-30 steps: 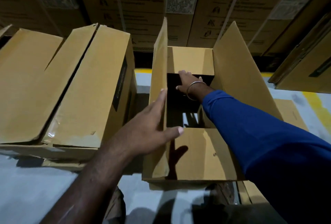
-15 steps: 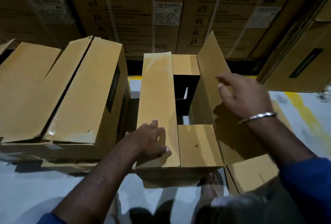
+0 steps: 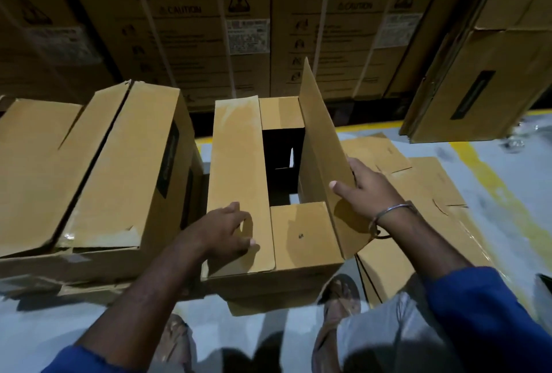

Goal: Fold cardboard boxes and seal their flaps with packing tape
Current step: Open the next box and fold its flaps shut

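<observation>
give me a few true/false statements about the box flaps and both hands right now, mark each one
1. The left hand rests on the folded-down long left flap of the open brown cardboard box. True.
2. The long right flap lies flat and closed. False: it stands up.
3. The right hand holds a tape roll. False: it grips the right flap's edge.
4. The near short flap is folded down. True.
5. The right wrist wears a metal bangle. True.
</observation>
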